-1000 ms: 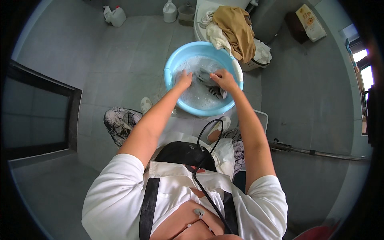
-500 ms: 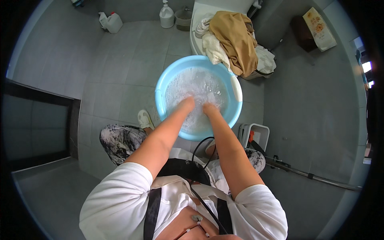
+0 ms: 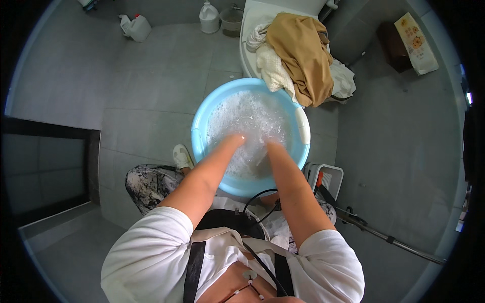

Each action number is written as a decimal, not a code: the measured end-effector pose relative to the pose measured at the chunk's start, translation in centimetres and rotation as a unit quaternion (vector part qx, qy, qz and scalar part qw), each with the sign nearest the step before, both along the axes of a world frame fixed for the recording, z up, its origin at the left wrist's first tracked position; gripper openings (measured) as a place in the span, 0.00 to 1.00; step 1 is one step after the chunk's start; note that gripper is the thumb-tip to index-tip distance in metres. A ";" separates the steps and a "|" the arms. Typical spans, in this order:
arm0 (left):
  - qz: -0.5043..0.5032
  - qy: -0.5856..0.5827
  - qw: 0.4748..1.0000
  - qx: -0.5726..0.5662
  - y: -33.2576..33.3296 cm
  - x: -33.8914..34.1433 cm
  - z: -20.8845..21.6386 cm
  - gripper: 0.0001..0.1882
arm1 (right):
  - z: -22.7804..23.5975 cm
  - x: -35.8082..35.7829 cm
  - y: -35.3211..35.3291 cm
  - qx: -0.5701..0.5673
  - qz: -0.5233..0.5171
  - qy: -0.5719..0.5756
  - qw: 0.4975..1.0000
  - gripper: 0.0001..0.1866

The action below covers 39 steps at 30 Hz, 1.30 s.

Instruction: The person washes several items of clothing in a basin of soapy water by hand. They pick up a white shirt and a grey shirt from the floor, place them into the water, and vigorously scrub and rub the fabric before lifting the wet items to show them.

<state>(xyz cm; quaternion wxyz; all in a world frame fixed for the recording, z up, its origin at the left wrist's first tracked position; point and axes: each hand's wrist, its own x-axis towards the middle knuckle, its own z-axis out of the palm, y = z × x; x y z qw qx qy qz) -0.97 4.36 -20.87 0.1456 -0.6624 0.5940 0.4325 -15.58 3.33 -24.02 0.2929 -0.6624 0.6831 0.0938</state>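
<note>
A round light-blue basin (image 3: 200, 164) stands on the floor in front of me, full of sudsy water (image 3: 237, 108). Both forearms reach down into it. My left hand (image 3: 236, 139) is sunk in the foam left of the middle, with only the wrist part showing. A short way to the right, my right hand (image 3: 273, 145) dips under the surface too. Suds and cloudy water hide the fingers of both, so whatever they touch or hold cannot be made out. A pale blur shows in the water between them.
Behind the basin, a toilet (image 3: 247, 65) bears a tan garment (image 3: 303, 55) and a cream knitted cloth (image 3: 273, 68) that hangs onto the basin's rim. White jugs (image 3: 135, 29) stand at the far wall. To the right are a grey-white caddy (image 3: 331, 177) and a metal pole (image 3: 384, 236).
Basin, toilet and clothes sit lower in the picture, as the view has tilted slightly. Both hands remain in the water, and the foam between them has shifted.
</note>
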 end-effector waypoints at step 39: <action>-0.074 -0.058 0.989 -0.116 5.7 0.8 4.9 0.27 | 3.5 0.7 5.2 0.103 0.229 0.120 0.960 0.19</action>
